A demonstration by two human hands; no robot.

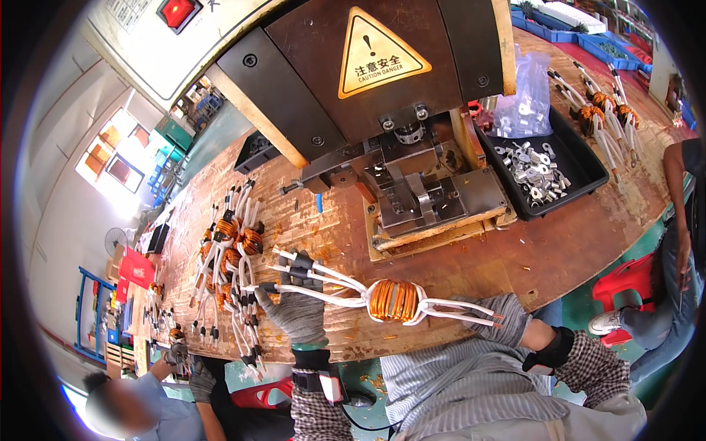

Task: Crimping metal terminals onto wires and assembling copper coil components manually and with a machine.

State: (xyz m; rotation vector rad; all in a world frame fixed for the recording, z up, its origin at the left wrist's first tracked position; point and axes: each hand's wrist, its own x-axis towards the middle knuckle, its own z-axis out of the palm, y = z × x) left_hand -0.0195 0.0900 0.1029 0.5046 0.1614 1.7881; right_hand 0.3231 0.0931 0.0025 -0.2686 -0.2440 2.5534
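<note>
Between my hands stretches a copper-wound coil (pixel 393 300) with white-sleeved leads at both ends. My left hand (pixel 297 314), in a grey glove, is closed around the left leads, which carry black sleeves near their tips; its thumb points out to the left. My right hand (pixel 503 319), also gloved, grips the right leads, whose bare copper ends lie against the glove. Its fingers are partly hidden. Beyond the coil stands a press machine (pixel 397 66) with a metal die (pixel 423 198) at its base. To the left lies a pile of similar coils (pixel 228 253).
A black tray (pixel 570 187) of ring terminals (pixel 533 173) and a clear plastic bag (pixel 523 95) sits right of the press. More coils (pixel 607 110) lie beyond it. People (pixel 140 404) are seated at left and right (pixel 669 294). The wooden table's edge (pixel 353 359) runs before me.
</note>
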